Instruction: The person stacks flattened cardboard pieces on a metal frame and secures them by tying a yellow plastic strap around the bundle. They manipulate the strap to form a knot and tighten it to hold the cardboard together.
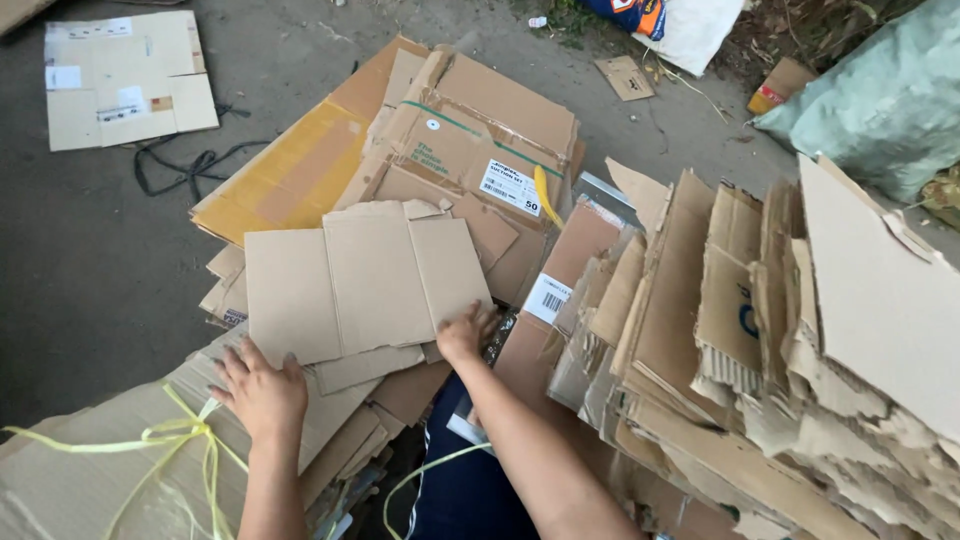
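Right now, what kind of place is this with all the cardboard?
Probably an outdoor yard where scrap cardboard is sorted. Flattened boxes lie on bare ground, a bundle is tied with yellow string, and torn sheets are stacked on edge. Both hands, left and right, press on a flat sheet.

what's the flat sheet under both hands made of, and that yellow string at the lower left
The flat sheet looks like plain brown corrugated cardboard, matte, with fold creases; both the left hand and the right hand press on it. Torn pieces in the stack to the right show wavy fluting. The yellow string seems to be thin plastic strapping tape: flat, slightly glossy, knotted.
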